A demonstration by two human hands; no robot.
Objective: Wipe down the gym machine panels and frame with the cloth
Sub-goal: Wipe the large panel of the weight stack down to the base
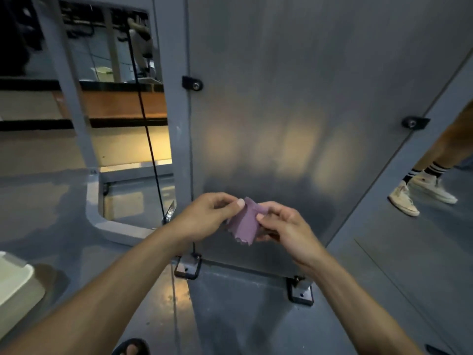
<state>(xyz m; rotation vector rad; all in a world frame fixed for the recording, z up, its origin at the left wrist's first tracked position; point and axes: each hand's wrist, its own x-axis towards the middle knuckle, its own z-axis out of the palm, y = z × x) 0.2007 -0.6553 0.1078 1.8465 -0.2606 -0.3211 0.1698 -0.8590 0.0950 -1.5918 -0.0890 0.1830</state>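
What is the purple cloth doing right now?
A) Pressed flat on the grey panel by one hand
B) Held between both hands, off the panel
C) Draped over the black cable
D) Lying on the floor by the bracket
B: the left hand and right hand each pinch the purple cloth between them in front of the grey panel, with its jagged lower edge hanging free.

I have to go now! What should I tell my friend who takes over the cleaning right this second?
Left hand: pinches the top edge of the purple cloth.
Right hand: holds the cloth's other side; its fingers curl on it.
The cloth hangs in front of the grey panel, apparently not touching it.
Done: cannot tell whether any wiping has happened.
Left: wipe the panel and the frame post beside it.
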